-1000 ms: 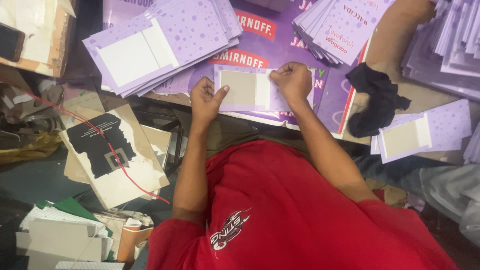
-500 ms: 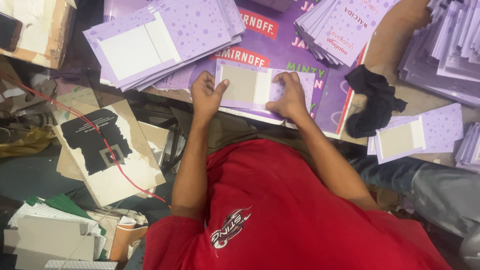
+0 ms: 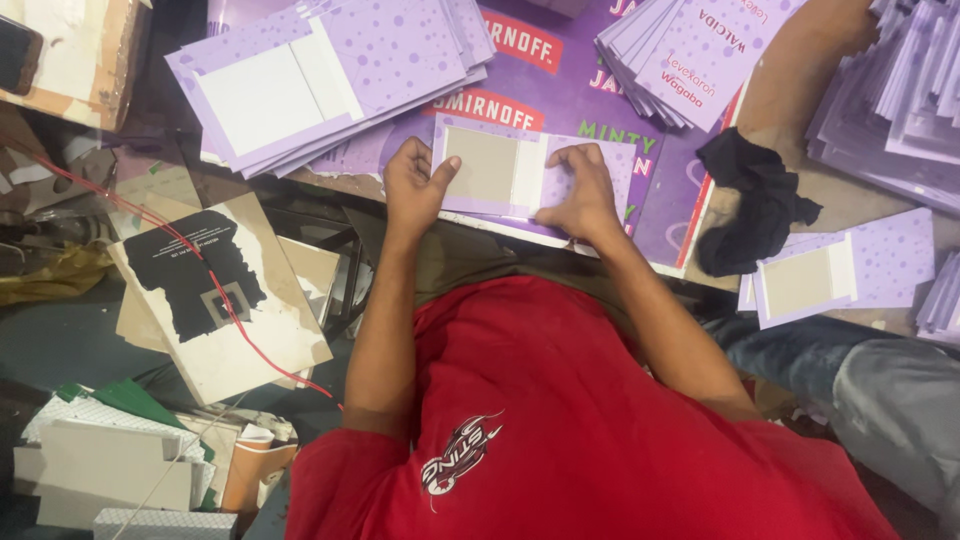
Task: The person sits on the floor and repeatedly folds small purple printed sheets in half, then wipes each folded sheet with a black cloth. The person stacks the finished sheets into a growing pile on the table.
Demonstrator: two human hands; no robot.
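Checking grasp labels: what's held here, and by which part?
Nothing lifted. Left hand and right hand press the purple card cover flat on the table, at its left edge and right half.

purple sheet stack (image 3: 330,80) crowding left, fanned purple pile (image 3: 690,60) and black cloth (image 3: 755,205) right, bare table strip (image 3: 860,205) beyond cloth

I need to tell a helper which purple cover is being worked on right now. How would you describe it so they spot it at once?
Start at the person in the red shirt; both arms reach to the table edge. There the left hand and right hand press on one purple cover with a grey board panel. Unlike the stacks around it, it lies single and flat.
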